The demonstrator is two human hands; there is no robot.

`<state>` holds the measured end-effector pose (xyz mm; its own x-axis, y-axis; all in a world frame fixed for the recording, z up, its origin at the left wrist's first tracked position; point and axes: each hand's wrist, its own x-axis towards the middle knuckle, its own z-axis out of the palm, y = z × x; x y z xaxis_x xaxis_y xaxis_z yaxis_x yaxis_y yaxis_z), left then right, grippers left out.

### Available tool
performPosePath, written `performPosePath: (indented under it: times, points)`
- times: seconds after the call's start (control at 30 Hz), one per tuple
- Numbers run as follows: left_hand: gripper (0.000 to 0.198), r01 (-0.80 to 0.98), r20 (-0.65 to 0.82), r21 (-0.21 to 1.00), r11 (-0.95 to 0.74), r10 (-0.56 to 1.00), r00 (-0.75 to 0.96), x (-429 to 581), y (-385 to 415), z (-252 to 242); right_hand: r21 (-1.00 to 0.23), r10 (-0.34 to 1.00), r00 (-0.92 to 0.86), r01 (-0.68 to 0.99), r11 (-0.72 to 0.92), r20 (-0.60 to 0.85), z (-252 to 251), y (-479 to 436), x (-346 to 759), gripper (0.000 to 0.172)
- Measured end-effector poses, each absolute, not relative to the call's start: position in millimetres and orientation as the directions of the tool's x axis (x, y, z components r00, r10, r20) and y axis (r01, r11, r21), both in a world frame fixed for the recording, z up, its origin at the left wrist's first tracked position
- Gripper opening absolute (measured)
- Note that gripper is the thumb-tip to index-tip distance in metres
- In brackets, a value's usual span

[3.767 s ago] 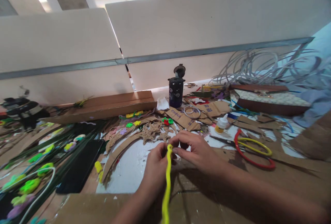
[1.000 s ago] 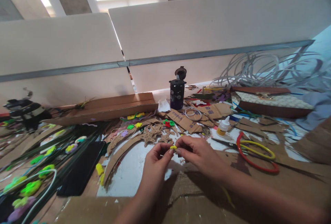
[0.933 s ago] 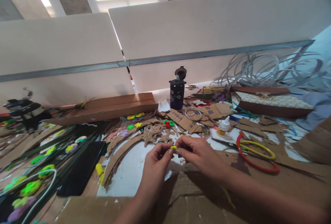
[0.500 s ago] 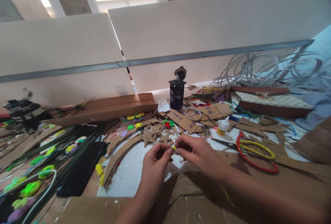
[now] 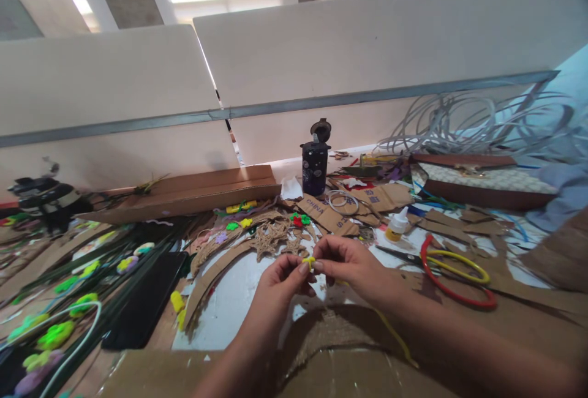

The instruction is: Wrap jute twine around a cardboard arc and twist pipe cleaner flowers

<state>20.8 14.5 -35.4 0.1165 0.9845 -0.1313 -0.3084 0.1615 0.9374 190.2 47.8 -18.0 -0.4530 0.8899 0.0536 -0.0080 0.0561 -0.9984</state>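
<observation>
A yellow pipe cleaner point(image 5: 395, 337) is pinched at one end between my two hands, in the middle of the head view. That end is bent into a small looped shape. My left hand point(image 5: 281, 281) grips the loops between thumb and forefinger. Closed on the same end from the other side is my right hand point(image 5: 351, 266), and the long tail runs under it toward the lower right. Beyond my fingers lie twine-wrapped stars point(image 5: 266, 237) and a small red and green flower point(image 5: 299, 220). A twine-covered arched piece point(image 5: 331, 327) rests below my wrists.
Red-and-yellow-handled scissors point(image 5: 454, 266) and a glue bottle point(image 5: 396, 225) lie to the right. A black bottle point(image 5: 315, 168) with its lid up stands at the back. A dark phone-like slab point(image 5: 144, 303), fuzzy flowers point(image 5: 55, 335) and a cardboard trough point(image 5: 206, 188) are on the left.
More of the yellow pipe cleaner's bent end now shows between my fingertips, with loops visible. Its tail has swung into fuller view below my right forearm.
</observation>
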Motion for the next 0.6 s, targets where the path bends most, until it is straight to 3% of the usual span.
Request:
performPosePath:
  times: [0.27,0.6]
  points:
    - [0.033,-0.209,-0.135,0.967,0.146,0.989,0.067,19,14,-30,-0.991,0.903,-0.422,0.073,0.116,0.074,-18,46,190,0.018]
    - [0.03,-0.223,-0.141,0.964,0.145,0.989,0.034,21,12,-27,-0.98,0.907,-0.408,0.118,0.16,0.099,-14,43,190,0.01]
